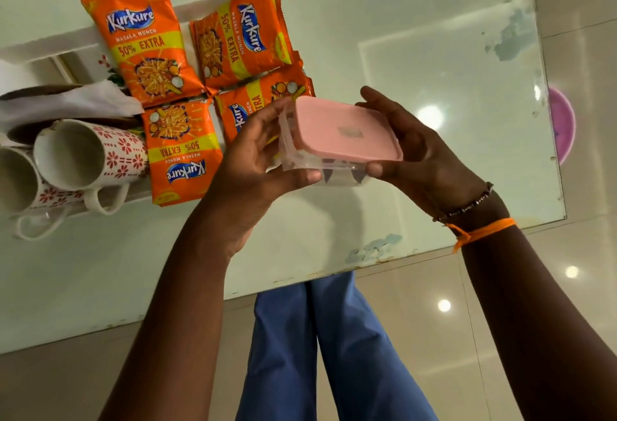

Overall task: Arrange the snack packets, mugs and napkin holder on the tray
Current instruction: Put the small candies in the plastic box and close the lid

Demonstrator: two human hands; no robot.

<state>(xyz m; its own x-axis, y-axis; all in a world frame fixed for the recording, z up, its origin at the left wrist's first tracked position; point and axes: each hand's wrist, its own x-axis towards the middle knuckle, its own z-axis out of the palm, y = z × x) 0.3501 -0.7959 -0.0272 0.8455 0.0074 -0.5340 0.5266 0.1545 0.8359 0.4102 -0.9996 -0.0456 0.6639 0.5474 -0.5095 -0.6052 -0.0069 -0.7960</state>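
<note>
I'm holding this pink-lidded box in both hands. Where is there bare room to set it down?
Both hands, left and right, hold the pink-lidded box. The glass table is bare right of the Kurkure packets, out to its right edge, and also along the near edge below the hands. The tray at left is crowded with packets, mugs and napkin holder.

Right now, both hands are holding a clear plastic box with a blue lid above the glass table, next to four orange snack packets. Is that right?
Not quite: the lid is pink, not blue. The head view shows the left hand and right hand holding the clear plastic box with a pink lid above the glass table, next to four orange snack packets.
</note>
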